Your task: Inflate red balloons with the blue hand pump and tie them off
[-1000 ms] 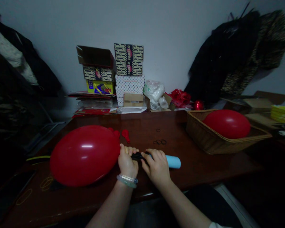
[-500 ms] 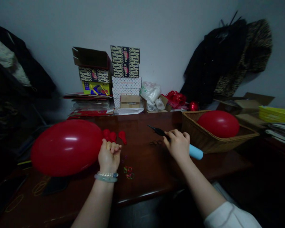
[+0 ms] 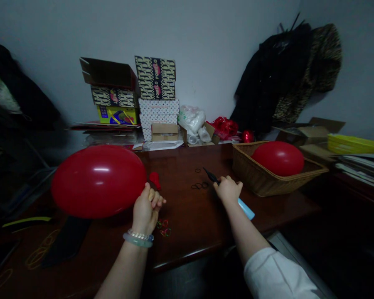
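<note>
My left hand [image 3: 146, 209] is shut around the neck of a large inflated red balloon [image 3: 98, 181], which rests on the dark wooden table [image 3: 187, 232]. My right hand [image 3: 228, 191] grips a hand pump [image 3: 246, 209] with a light blue barrel and a black nozzle, the nozzle pointing away toward the back. The hands are well apart. Just past my left fingers lies a small uninflated red balloon [image 3: 155, 180]. Black rubber bands [image 3: 199, 185] lie near my right hand, and coloured rubber bands [image 3: 163, 228] lie beside my left wrist.
A wicker basket [image 3: 255, 182] at the table's back right holds another inflated red balloon [image 3: 278, 158]. Stacked patterned cardboard boxes [image 3: 158, 108], plastic bags and red ribbon stand behind the table. Coats hang on the wall at the right.
The pump has come out of the balloon and moved right in my right hand. My left hand stays on the balloon's neck, and the view has shifted slightly.
</note>
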The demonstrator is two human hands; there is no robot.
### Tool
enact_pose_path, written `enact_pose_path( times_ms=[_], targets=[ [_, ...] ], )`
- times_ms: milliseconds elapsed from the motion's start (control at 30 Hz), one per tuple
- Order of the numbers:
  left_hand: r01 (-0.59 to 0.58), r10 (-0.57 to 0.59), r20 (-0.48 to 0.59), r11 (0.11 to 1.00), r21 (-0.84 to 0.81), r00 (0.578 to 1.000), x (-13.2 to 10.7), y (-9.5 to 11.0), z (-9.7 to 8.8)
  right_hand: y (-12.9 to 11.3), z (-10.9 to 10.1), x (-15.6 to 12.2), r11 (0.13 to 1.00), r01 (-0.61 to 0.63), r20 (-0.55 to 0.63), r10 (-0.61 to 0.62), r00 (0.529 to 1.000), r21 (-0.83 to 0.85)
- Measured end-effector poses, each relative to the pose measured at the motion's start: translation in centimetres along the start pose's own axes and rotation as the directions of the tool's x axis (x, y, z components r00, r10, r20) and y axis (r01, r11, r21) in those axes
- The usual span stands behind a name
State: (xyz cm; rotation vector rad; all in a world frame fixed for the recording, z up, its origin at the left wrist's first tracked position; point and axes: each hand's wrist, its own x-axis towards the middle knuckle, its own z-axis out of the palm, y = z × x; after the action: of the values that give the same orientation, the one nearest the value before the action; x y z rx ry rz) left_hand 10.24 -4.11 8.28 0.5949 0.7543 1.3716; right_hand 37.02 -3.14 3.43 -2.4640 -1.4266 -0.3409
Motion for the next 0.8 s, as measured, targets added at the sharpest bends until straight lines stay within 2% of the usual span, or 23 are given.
enact_pose_path(
  times_ms=[200,467,667,800],
  targets=[
    [0.045,-0.045,0.002,0.999,0.014,0.999,0.0,-0.6,0.4,-0.5,2.1,0.1,0.999,0.029,0.099,-0.025,0.995,-0.045],
    [0.062,-0.061,-0.010,0.998,0.013,0.998,0.2,-0.8,0.6,-0.5,3.1,0.5,0.998,0.029,0.121,-0.023,0.992,-0.051],
    [0.097,-0.100,0.053,0.994,0.056,0.994,0.5,-1.3,0.0,-0.2,3.4,0.5,0.999,0.036,0.078,-0.035,0.996,-0.012],
    [0.153,-0.178,0.128,0.971,0.181,0.976,1.0,-1.9,-0.5,-0.5,2.1,0.1,0.994,0.102,-0.022,-0.101,0.995,0.045]
  ],
)
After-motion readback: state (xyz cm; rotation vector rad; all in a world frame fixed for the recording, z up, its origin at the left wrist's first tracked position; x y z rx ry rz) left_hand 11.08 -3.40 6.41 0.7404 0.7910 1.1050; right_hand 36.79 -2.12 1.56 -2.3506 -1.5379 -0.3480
